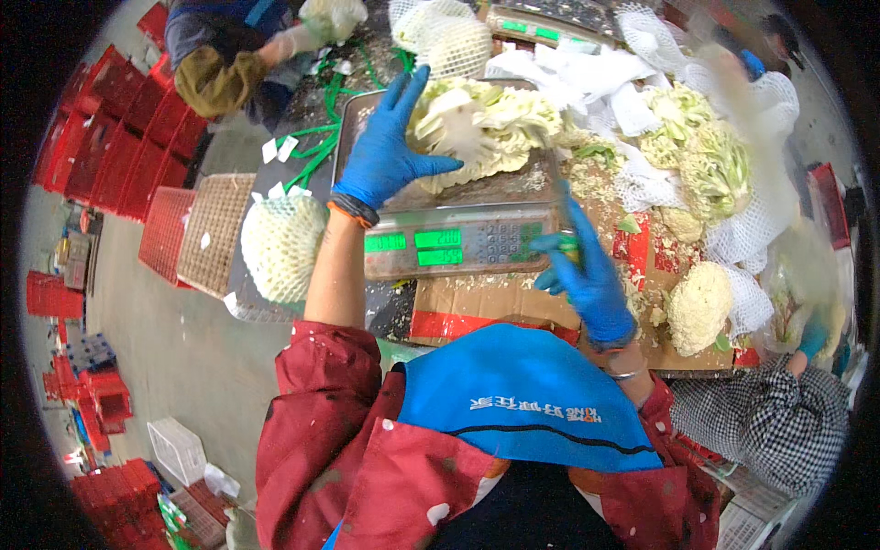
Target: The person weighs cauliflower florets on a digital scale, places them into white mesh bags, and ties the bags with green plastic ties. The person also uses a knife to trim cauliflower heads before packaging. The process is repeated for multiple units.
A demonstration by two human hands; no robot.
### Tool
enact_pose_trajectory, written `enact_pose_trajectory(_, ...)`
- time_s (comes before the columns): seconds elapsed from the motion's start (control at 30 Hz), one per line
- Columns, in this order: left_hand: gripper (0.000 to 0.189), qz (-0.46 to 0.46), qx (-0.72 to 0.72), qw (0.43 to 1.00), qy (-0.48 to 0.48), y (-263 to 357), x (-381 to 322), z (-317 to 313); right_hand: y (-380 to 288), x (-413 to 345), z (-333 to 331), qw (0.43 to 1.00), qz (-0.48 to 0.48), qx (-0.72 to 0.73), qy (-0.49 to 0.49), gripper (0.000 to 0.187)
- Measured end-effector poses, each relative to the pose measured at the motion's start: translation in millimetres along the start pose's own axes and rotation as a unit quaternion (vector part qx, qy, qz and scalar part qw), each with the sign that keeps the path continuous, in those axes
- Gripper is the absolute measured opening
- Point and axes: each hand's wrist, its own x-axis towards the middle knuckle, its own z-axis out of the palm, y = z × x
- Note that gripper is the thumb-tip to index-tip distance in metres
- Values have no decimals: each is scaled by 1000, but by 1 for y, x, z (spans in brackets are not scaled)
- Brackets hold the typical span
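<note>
A cauliflower head (460,134) lies on the metal pan of a digital scale (467,240), its cut pale stem and leaves facing up. My left hand (392,155), in a blue glove, is spread at its left side. The thumb overlaps the cauliflower's near edge; whether it presses on it I cannot tell. A knife (555,168) is in my gloved right hand (584,275), to the right of the scale, its blurred blade pointing up past the pan. Left of the scale sits a cauliflower in a white foam net (283,244).
Bare cauliflower (700,308), leafy heads (708,165) and foam nets (739,234) crowd the right side. Scraps litter the cardboard (495,299). Green ties (326,148) lie at left, and a second scale (550,27) stands behind. Co-workers' arms (289,45) (770,412) reach in from both sides.
</note>
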Motion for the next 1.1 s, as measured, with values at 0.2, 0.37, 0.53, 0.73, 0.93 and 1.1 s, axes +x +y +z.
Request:
enact_pose_trajectory(0.2,90,-90,74,993,7,15,4,17,-1,36,35,958,-130,-252,40,65)
enact_pose_trajectory(0.37,84,-84,99,991,22,19,2,19,9,48,46,956,-129,-260,35,68)
enact_pose_trajectory(0.53,81,-78,139,987,23,20,4,20,9,62,45,946,-220,-233,54,73)
enact_pose_trajectory(0.73,81,-59,127,989,42,18,4,22,-8,55,37,956,-98,-276,11,72)
enact_pose_trajectory(0.93,81,-52,136,987,67,22,3,28,-8,55,34,949,-173,-262,32,74)
enact_pose_trajectory(1.1,81,-20,149,987,55,26,3,29,2,63,33,951,-121,-281,40,71)
